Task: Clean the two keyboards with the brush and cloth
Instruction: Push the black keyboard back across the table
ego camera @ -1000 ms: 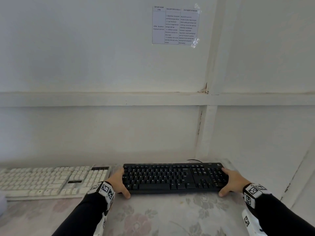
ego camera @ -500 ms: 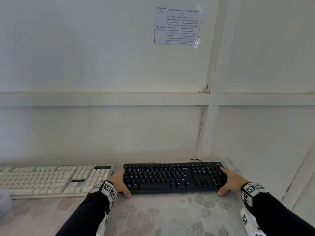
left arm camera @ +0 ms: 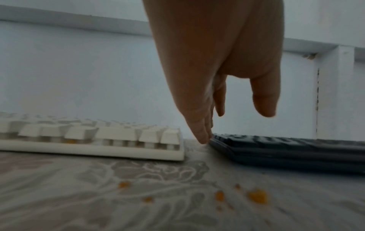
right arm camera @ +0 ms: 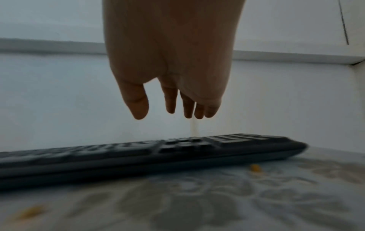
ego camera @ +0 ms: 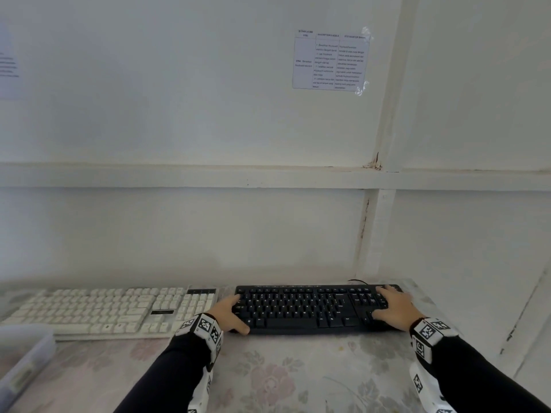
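A black keyboard (ego camera: pixel 298 308) lies on the flowered tablecloth next to a white keyboard (ego camera: pixel 104 311) on its left. My left hand (ego camera: pixel 235 314) is at the black keyboard's left end. In the left wrist view its straight fingertips (left arm camera: pixel 203 139) touch that end of the black keyboard (left arm camera: pixel 296 148), thumb apart, beside the white keyboard (left arm camera: pixel 98 136). My right hand (ego camera: pixel 384 304) is over the number pad. In the right wrist view the right hand (right arm camera: pixel 166 114) hovers with straight fingers above the black keyboard (right arm camera: pixel 138 154), holding nothing. No brush or cloth is in view.
Orange crumbs (left arm camera: pixel 256 197) lie on the tablecloth (ego camera: pixel 298 377) in front of the keyboards, one crumb (right arm camera: pixel 254 168) near the black keyboard's right end. A clear plastic box (ego camera: pixel 24 353) stands at the front left. The white wall rises close behind both keyboards.
My right hand has let go of the black keyboard's right end and moved in over the number pad. The left hand stays at the left end. My view has turned slightly left.
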